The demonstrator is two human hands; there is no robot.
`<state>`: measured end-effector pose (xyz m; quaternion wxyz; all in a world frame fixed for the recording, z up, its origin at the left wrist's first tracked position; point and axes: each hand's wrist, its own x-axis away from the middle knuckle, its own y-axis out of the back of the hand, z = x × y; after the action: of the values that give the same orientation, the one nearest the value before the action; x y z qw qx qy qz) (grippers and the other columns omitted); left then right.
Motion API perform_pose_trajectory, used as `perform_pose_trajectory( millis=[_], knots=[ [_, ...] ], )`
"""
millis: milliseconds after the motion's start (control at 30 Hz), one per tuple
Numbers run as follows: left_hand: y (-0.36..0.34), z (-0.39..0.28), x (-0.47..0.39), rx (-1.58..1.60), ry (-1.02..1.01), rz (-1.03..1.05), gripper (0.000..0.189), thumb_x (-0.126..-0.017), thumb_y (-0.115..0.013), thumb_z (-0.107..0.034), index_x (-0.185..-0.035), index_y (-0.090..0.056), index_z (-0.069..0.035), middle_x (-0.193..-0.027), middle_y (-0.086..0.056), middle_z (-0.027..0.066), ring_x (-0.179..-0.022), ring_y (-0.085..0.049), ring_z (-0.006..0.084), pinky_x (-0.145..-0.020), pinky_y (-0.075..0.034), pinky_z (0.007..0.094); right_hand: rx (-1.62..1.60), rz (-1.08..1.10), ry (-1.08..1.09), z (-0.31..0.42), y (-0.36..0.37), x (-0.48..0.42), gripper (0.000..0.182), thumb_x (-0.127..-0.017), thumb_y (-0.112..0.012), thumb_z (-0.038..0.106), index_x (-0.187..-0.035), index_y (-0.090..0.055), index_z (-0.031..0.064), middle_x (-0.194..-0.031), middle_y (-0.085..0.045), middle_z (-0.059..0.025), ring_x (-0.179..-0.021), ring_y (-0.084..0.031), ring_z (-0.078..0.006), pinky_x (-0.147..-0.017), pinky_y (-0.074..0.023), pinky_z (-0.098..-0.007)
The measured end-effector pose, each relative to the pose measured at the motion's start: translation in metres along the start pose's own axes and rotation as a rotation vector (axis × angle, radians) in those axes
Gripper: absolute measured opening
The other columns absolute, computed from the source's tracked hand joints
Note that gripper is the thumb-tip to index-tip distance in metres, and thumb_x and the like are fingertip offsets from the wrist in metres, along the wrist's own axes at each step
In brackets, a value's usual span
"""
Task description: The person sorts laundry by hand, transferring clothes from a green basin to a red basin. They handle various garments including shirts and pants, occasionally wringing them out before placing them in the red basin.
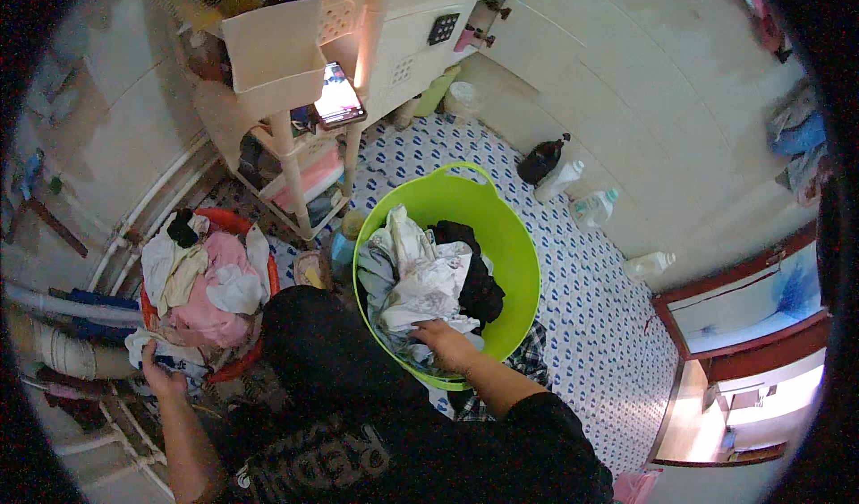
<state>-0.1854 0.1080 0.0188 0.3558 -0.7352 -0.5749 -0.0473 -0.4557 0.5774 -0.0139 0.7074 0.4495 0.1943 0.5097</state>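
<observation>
A large green plastic basket point(517, 255) stands on the floor before me, with white patterned cloth point(429, 282), grey cloth and black cloth point(480, 289) heaped inside. Over its near side, my right hand point(446, 346) touches the white cloth with its fingertips; whether it grips is hard to tell. On the left, a red basket point(273, 276) is piled with pink clothing point(215, 302) and white and cream pieces. My left hand point(161, 373) is at its near-left edge, fingers on a white cloth with dark marks point(176, 356), its grip partly hidden.
A beige plastic shelf rack point(288, 141) holds a lit phone point(339, 98) beyond the baskets. Several bottles, one dark point(540, 161), line the right wall. Checked cloth point(533, 356) lies beside the green basket. Pipes point(144, 202) run along the left wall.
</observation>
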Motion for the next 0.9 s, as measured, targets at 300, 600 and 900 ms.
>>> perform_pose_trajectory(
  millis=[300,600,900],
  knots=[
    [0.001,0.011,-0.004,-0.079,-0.001,-0.073,0.044,-0.071,-0.06,-0.024,-0.11,-0.049,-0.006,-0.107,-0.052,0.0072,-0.098,-0.049,0.0253,-0.084,-0.038,0.038,0.127,-0.479,-0.396,0.001,0.023,-0.022,0.103,-0.042,-0.078,0.014,-0.13,-0.024,0.0158,-0.135,-0.013,-0.0222,-0.116,-0.023,-0.0469,-0.09,-0.0333,-0.0493],
    [-0.015,0.012,0.011,-0.089,0.101,-0.098,0.04,-0.072,-0.058,-0.025,-0.107,-0.05,-0.009,-0.106,-0.054,0.0063,-0.097,-0.049,0.0246,-0.084,-0.037,0.04,-0.057,0.095,-0.891,-0.033,-0.033,-0.071,0.06,-0.074,-0.055,0.022,-0.128,-0.031,0.0119,-0.131,-0.023,-0.0243,-0.108,-0.037,-0.0459,-0.077,-0.0439,-0.0481],
    [0.008,0.012,-0.001,-0.029,0.043,0.043,0.036,-0.073,-0.056,-0.026,-0.104,-0.053,-0.009,-0.102,-0.056,0.0044,-0.095,-0.051,0.0233,-0.082,-0.039,0.0395,-0.604,-0.478,-0.828,-0.022,0.091,-0.014,0.026,-0.075,-0.053,0.017,-0.095,-0.057,0.0007,-0.085,-0.06,-0.0079,-0.079,-0.056,-0.0196,-0.07,-0.0438,-0.0318]
  ],
)
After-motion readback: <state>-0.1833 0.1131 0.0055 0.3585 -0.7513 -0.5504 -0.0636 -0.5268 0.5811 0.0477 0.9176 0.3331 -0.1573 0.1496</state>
